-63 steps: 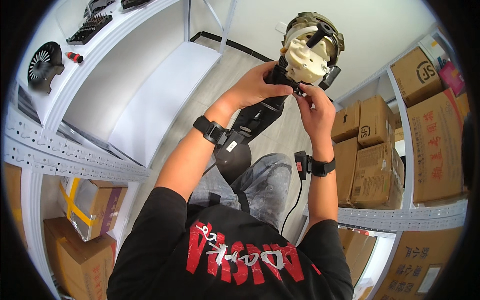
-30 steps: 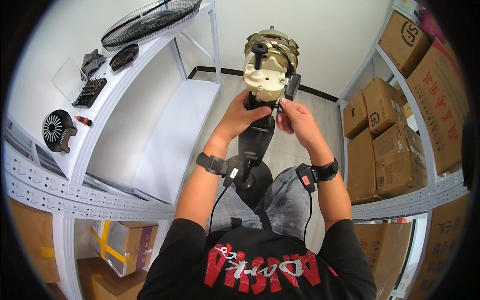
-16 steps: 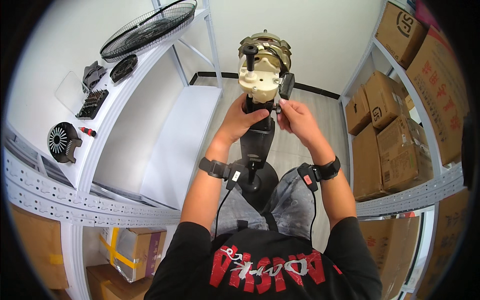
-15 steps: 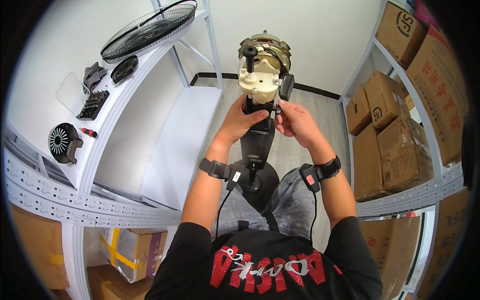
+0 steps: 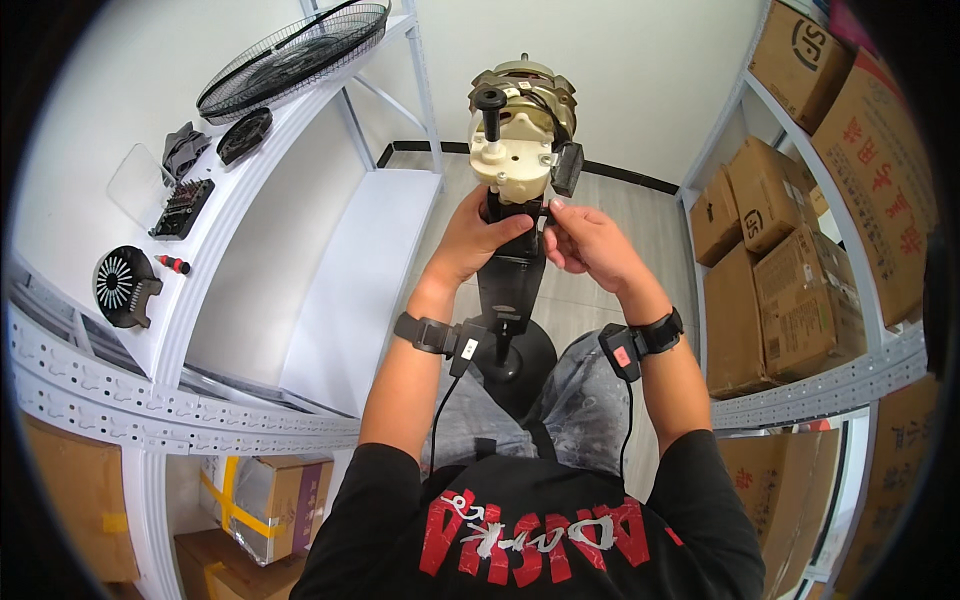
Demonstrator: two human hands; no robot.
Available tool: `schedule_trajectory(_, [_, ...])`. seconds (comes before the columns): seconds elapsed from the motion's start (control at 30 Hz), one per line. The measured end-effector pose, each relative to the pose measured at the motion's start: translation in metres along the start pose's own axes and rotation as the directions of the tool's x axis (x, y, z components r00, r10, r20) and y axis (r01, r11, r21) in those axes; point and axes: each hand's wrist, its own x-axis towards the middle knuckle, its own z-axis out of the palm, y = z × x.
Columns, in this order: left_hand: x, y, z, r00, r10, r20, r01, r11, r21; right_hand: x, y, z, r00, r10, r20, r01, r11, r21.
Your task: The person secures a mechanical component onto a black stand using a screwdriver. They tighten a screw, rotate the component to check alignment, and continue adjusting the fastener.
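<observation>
A standing fan with its guard off rises in front of me. At its top sit a bare metal motor point(image 5: 545, 88), a cream gearbox point(image 5: 515, 165) with an upright black knob point(image 5: 491, 100), and a black box point(image 5: 567, 170) on the right side. My left hand point(image 5: 466, 240) wraps round the black neck point(image 5: 513, 208) under the gearbox, thumb across its front. Thumb and forefinger of my right hand point(image 5: 592, 245) pinch a small black knob on the neck's right side, mostly hidden by the fingertips. The black column point(image 5: 508, 290) runs down to a round base point(image 5: 540, 365) between my legs.
On the left shelf point(image 5: 225, 215) lie a fan guard point(image 5: 300, 60), a black cover point(image 5: 245, 135), a bit set point(image 5: 183, 208), a red-and-black screwdriver point(image 5: 174, 264) and a round slotted cover point(image 5: 125, 285). Cardboard boxes point(image 5: 805, 295) fill the right shelves.
The fan head has shifted slightly left and up in view. My right fingers have closed further over the small knob, which showed more before. My left hand keeps its hold.
</observation>
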Motion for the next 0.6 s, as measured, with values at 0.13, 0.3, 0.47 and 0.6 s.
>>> schedule_trajectory(0.13, [0.002, -0.008, -0.003, 0.999, 0.042, -0.003, -0.042, 0.999, 0.012, -0.010, -0.005, 0.006, 0.926, -0.363, -0.105, 0.320, 0.901, -0.292])
schedule_trajectory(0.3, [0.001, 0.000, 0.001, 1.000, 0.005, 0.015, -0.005, 1.000, -0.010, -0.016, -0.008, 0.008, 0.720, -0.694, -0.018, 0.480, 0.516, -0.709])
schedule_trajectory(0.47, [0.002, -0.003, -0.001, 0.998, -0.019, 0.061, 0.022, 0.999, -0.042, 0.006, 0.014, 0.011, 0.941, -0.275, -0.197, 0.236, 0.951, -0.199])
schedule_trajectory(0.6, [0.001, -0.007, -0.005, 0.998, -0.026, 0.049, 0.028, 0.999, -0.031, 0.000, 0.001, 0.004, 0.994, -0.089, -0.069, 0.091, 0.995, 0.038])
